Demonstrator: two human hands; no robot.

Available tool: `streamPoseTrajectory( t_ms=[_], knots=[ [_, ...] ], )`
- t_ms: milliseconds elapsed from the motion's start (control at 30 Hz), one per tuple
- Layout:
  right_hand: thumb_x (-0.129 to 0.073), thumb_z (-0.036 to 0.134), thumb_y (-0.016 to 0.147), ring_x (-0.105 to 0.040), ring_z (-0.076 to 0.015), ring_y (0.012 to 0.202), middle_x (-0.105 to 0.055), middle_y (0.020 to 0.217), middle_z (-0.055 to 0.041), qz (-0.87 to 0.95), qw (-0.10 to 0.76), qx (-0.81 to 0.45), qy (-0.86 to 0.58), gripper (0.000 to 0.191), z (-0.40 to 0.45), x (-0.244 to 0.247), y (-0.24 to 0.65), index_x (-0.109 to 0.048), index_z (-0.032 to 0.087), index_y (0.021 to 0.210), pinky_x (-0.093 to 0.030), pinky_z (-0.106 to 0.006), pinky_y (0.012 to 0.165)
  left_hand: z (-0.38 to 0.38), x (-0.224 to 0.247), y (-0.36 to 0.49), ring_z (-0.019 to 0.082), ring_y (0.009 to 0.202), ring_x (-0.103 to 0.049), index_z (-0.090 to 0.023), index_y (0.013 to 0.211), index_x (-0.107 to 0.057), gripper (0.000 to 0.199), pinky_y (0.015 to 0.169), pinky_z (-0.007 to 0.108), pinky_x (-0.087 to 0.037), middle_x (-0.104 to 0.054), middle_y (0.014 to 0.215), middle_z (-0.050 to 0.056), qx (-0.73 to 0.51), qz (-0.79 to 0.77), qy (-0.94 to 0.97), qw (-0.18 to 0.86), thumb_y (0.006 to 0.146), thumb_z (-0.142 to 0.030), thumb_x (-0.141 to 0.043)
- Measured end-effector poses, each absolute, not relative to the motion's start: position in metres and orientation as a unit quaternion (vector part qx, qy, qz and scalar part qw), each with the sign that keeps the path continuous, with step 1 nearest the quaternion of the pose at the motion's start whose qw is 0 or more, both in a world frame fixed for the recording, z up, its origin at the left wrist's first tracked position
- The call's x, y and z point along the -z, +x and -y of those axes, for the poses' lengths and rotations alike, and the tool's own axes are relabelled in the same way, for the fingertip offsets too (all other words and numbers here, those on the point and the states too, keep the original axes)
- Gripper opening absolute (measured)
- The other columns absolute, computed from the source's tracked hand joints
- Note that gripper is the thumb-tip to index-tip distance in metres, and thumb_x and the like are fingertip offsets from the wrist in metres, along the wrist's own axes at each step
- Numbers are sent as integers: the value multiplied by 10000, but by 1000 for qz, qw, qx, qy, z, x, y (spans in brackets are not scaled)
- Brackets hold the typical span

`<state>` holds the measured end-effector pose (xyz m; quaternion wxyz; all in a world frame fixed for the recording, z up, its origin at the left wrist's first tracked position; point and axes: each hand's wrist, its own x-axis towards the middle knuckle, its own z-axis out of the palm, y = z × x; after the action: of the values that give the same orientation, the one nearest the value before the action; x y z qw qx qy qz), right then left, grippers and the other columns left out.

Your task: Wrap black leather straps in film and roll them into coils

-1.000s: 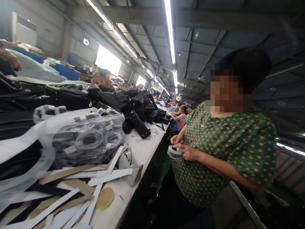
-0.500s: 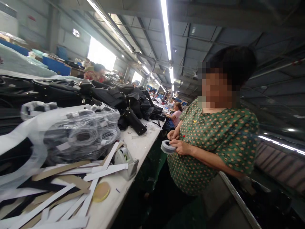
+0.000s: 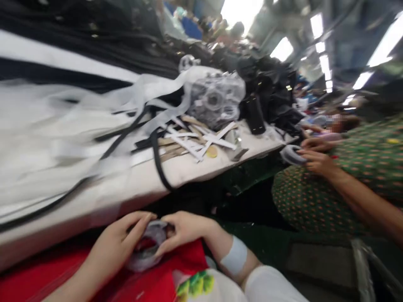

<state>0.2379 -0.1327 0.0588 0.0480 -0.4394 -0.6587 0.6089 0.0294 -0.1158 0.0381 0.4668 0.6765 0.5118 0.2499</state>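
Observation:
My left hand (image 3: pixel 122 237) and my right hand (image 3: pixel 185 230) are both closed around a whitish-grey roll of tape (image 3: pixel 141 263), one hand on each side. The roll is tilted over a red cloth (image 3: pixel 157 285) at my lap, and red shows through its centre hole. Motion blur hides its surface detail. At the right, a co-worker's hands (image 3: pixel 317 159) hold a similar pale roll (image 3: pixel 291 155).
Along the white table (image 3: pixel 185 170) lie white and brown strips (image 3: pixel 192 142), a tape dispenser (image 3: pixel 237 149), a round yellow-brown disc (image 3: pixel 212 151), plastic-wrapped coils (image 3: pixel 217 98) and black straps (image 3: pixel 157 159). Black bags (image 3: pixel 270 96) are heaped behind. A metal-edged frame (image 3: pixel 362 268) stands lower right.
My view has swung down and left, so both my hands and the roll of tape now show. The co-worker has shifted to the right edge, still holding a roll.

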Motion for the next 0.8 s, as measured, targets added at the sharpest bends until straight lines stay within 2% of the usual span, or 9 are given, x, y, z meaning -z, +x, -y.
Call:
streamPoseTrajectory(
  t_ms=[33,100,200,333,433,567,633,800],
  knots=[
    [-772,494,700,-475,-80,609,-555,723,58,653,50,-618,-435,427,135,-49,233,-635,175,948,-355,-170,522,129,-33,22,207,785,-679,-211,865,-717,477,709,275,-539,-735,830,29,-234,-526,640,509,862,-618,-468],
    [-774,514,692,-425,-76,583,-493,664,64,644,52,-632,-428,437,141,-36,225,-619,156,890,-324,-181,512,147,-24,12,185,585,-623,-188,857,-689,488,559,259,-488,-670,618,8,-228,-549,561,576,866,-608,-441],
    [-731,545,735,-392,-76,576,-458,656,64,640,45,-644,-416,453,152,-29,216,-615,149,921,-297,-191,507,162,-18,7,151,440,-509,-177,835,-637,462,460,237,-405,-537,468,-41,-253,-548,480,637,860,-598,-447],
    [-673,561,790,-399,-84,586,-466,666,53,671,45,-619,-405,440,161,-34,210,-617,145,921,-296,-202,519,174,-16,2,139,481,-512,-189,834,-589,414,479,236,-421,-559,579,-41,-276,-527,475,649,877,-573,-439],
    [-655,534,818,-412,-91,596,-482,677,45,693,35,-609,-385,400,160,-37,209,-621,145,903,-314,-206,534,175,-22,-1,151,617,-547,-201,757,-559,356,580,241,-450,-571,672,-27,-273,-512,558,594,889,-519,-468],
    [-641,470,852,-489,-108,678,-561,777,23,696,37,-624,-354,344,160,-39,209,-640,159,998,-374,-206,607,173,-34,2,172,730,-582,-210,784,-603,298,662,253,-457,-626,763,1,-218,-475,664,534,913,-447,-477],
    [-661,481,832,-507,-109,700,-576,802,22,683,39,-633,-361,371,163,-37,211,-643,164,1024,-385,-198,616,175,-34,5,178,752,-599,-212,801,-634,304,694,261,-468,-641,790,14,-207,-461,685,526,926,-425,-456],
    [-726,572,729,-477,-92,652,-526,718,45,654,13,-626,-425,473,170,-22,218,-659,167,964,-352,-178,552,173,-20,8,191,781,-641,-235,814,-691,317,733,259,-510,-679,805,22,-206,-450,675,548,909,-442,-470]
  ],
)
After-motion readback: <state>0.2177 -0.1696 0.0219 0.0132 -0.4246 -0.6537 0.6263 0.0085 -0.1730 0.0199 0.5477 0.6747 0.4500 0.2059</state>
